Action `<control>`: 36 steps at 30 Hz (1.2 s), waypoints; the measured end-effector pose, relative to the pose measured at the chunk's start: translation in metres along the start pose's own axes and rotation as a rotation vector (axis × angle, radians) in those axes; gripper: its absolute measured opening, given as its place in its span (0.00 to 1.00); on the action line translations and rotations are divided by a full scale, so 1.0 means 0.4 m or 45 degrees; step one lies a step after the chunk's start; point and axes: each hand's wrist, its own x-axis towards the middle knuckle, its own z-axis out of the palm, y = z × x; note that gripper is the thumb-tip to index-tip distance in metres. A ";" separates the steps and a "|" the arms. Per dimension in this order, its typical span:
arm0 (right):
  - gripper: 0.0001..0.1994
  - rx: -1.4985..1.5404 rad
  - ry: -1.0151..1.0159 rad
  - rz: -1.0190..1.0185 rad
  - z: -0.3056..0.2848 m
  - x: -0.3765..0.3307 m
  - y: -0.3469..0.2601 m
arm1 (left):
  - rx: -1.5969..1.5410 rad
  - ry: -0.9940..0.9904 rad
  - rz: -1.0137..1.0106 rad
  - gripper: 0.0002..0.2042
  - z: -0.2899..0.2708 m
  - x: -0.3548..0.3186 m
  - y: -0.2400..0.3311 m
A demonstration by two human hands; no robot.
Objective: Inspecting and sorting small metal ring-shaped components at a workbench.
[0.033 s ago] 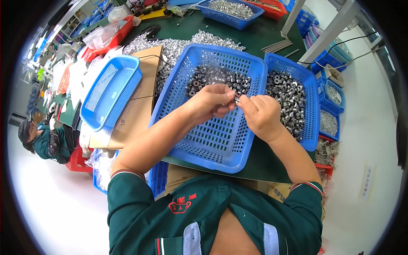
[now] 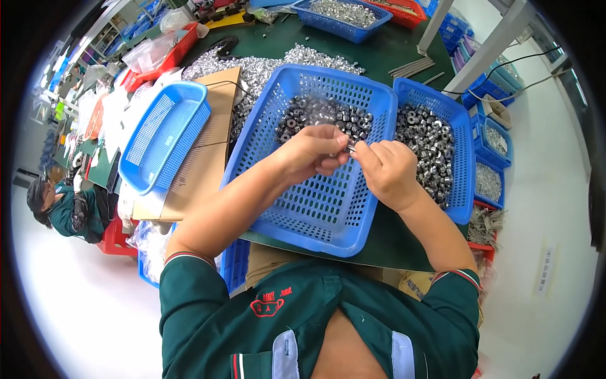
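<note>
The left hand (image 2: 309,153) and right hand (image 2: 390,172) meet over the right side of the large blue basket (image 2: 315,211), fingertips pinching a small metal piece (image 2: 351,148), mostly hidden, between them. The step seems to be close two-handed handling, just near of the metal rings (image 2: 292,123); the next move calls for steady, light fingers.

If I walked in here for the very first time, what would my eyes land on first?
Probably the big blue basket in the middle, with dark and silvery metal pieces gathered toward its far end. Over it, the left hand and right hand meet around a small thing, too little to make out. Beyond the basket, a glittery pile of silver parts spreads across the green table.
</note>
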 end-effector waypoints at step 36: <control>0.06 0.463 0.427 0.184 -0.065 -0.023 0.034 | 2.621 -0.197 0.672 0.13 0.179 0.539 -0.008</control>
